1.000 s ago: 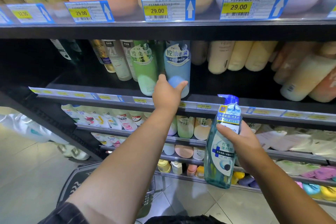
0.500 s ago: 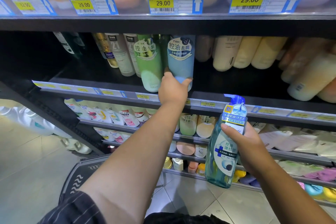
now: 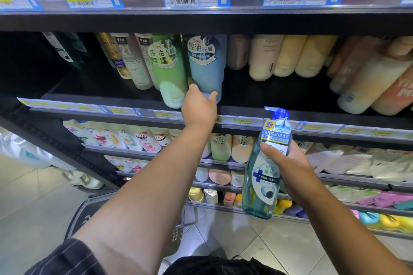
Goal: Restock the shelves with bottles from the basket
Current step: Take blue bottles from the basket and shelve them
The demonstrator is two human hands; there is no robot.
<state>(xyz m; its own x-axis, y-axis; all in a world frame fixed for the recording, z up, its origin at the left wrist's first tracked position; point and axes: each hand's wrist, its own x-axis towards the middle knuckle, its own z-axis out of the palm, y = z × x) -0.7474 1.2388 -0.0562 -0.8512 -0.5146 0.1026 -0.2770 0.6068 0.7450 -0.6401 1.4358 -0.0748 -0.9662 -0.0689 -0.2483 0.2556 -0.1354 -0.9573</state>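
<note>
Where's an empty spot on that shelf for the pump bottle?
Bare shelf for the pump bottle lies right of the blue bottle, in front of the yellow bottles. Another bare stretch lies left of the gold bottle. Crowded: the green bottle against the blue one, where the left hand grips, and the leaning peach bottles at the right end.

Shelf bottle (image 3: 206, 69) on middle shelf (image 3: 257, 96), pump bottle (image 3: 266, 174) lower right, basket (image 3: 86, 210) beneath

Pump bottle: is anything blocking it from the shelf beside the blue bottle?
Nothing visible does. The shelf is bare between the blue bottle and the cream bottles, above the pump bottle; the left hand holds the blue bottle, left of that gap.
</note>
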